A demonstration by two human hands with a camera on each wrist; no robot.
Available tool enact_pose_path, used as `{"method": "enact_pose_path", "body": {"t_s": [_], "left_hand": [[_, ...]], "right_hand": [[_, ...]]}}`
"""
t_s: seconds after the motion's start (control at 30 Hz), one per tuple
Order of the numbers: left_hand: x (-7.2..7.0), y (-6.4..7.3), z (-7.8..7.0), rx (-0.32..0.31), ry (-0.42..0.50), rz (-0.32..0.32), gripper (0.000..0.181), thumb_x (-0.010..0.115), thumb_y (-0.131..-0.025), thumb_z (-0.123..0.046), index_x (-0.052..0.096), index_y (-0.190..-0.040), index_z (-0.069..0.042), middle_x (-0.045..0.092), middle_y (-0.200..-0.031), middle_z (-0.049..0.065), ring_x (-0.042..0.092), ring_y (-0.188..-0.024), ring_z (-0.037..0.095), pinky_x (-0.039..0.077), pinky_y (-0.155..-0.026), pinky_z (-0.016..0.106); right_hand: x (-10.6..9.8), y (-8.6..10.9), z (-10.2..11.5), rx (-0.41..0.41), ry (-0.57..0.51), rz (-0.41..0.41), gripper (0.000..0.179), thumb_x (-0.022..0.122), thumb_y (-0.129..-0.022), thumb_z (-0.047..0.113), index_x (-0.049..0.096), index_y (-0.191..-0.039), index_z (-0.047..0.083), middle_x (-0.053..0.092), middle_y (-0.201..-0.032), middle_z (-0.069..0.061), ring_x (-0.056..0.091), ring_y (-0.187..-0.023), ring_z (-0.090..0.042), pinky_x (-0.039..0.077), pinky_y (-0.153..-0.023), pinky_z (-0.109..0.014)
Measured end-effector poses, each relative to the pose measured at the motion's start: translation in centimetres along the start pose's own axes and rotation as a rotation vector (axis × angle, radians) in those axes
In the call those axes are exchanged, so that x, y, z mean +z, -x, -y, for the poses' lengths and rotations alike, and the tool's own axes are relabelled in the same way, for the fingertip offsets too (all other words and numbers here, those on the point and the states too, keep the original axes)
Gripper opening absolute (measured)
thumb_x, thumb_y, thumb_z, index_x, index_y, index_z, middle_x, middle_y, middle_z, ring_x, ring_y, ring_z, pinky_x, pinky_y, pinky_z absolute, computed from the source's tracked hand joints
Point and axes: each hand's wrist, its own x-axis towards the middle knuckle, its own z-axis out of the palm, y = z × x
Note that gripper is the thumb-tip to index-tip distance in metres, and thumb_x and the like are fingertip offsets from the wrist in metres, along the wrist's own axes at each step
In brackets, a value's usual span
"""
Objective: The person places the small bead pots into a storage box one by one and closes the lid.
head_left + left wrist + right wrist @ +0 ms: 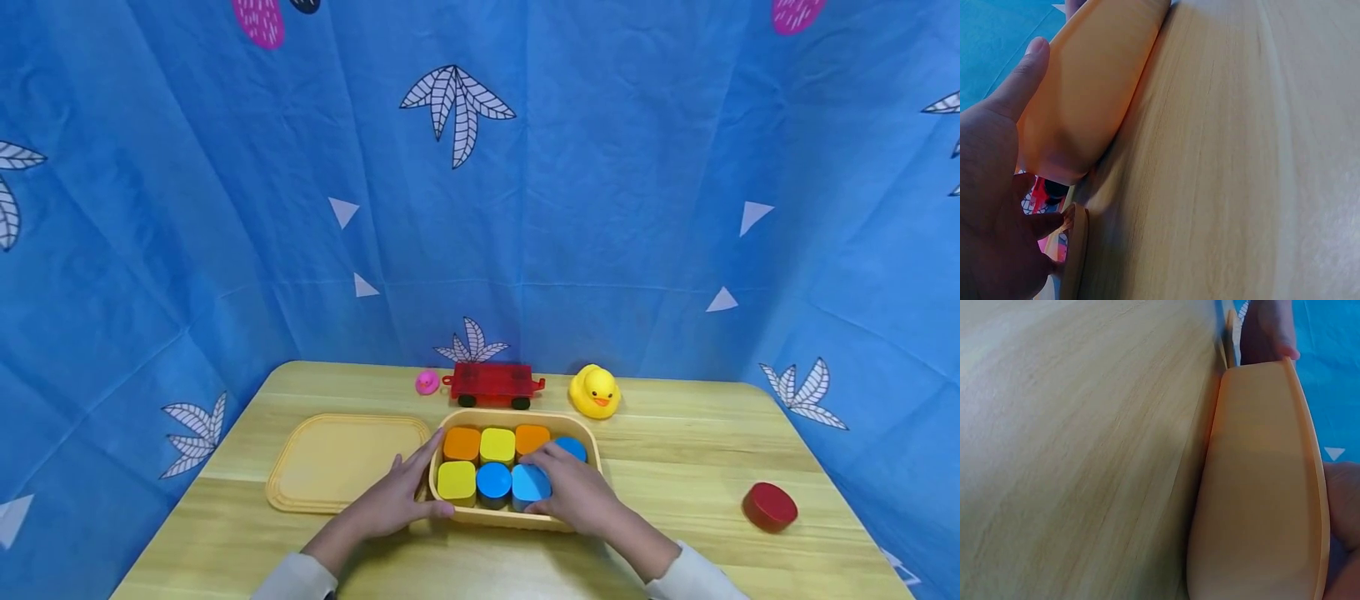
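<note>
A pale yellow storage box (517,518) holds several coloured blocks in two rows. My left hand (390,497) grips its left end, thumb at the front rim and fingers along the side; in the left wrist view, the thumb lies against the box wall (1094,81). With its fingers inside the box, my right hand (581,492) pinches a light blue block (530,483) in the front row. Beside that are a round blue block (494,481) and a yellow block (456,479). The right wrist view shows mostly the box's outer wall (1260,475), so those fingertips are hidden there.
A flat pale yellow lid (345,462) lies left of the box. Behind stand a red toy wagon (491,383), a small pink duck (427,382) and a yellow rubber duck (595,392). A dark red round block (770,507) sits at the table's right.
</note>
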Motion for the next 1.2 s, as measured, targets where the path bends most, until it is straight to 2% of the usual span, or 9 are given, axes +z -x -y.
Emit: {"method": "enact_pose_path", "body": {"t_s": [0.47,0.77,1.03,1.2], "left_hand": [[0.0,0.0,0.4,0.005,0.002,0.000,0.107,0.074,-0.091,-0.055,0.003,-0.168,-0.031,0.013,-0.173,0.002,0.025,-0.155,0.036,-0.006,-0.121,0.068],[0.0,-0.2,0.1,0.017,0.011,0.004,0.107,0.073,-0.091,-0.054,0.003,-0.168,-0.029,0.013,-0.173,0.001,0.025,-0.156,0.035,-0.007,-0.121,0.068],[0.0,-0.1,0.2,0.008,0.014,-0.002,0.107,0.074,-0.091,-0.054,0.003,-0.168,-0.030,0.014,-0.173,0.002,0.024,-0.156,0.036,-0.007,-0.121,0.069],[0.1,-0.2,0.3,0.017,0.022,-0.001,0.106,0.074,-0.092,-0.051,0.002,-0.168,-0.031,0.013,-0.173,0.001,0.022,-0.156,0.035,-0.007,-0.121,0.069]], "right_hand": [[0.2,0.0,-0.1,0.001,0.010,-0.010,0.060,0.093,-0.076,0.032,0.071,-0.129,0.013,0.062,-0.121,-0.002,0.061,-0.107,-0.024,0.058,-0.085,-0.047],[-0.1,0.2,-0.2,0.002,-0.017,-0.039,0.060,0.093,-0.076,0.034,0.071,-0.129,0.015,0.063,-0.122,-0.002,0.060,-0.111,-0.025,0.058,-0.088,-0.048],[-1.3,0.6,-0.9,-0.061,-0.199,-0.004,0.056,0.087,-0.084,0.030,0.067,-0.133,0.012,0.061,-0.125,-0.003,0.058,-0.111,-0.024,0.055,-0.092,-0.045],[-2.6,1.7,-1.9,-0.063,-0.257,-0.038,0.058,0.086,-0.086,0.027,0.064,-0.137,0.010,0.060,-0.131,-0.003,0.060,-0.118,-0.029,0.054,-0.098,-0.048]]}}
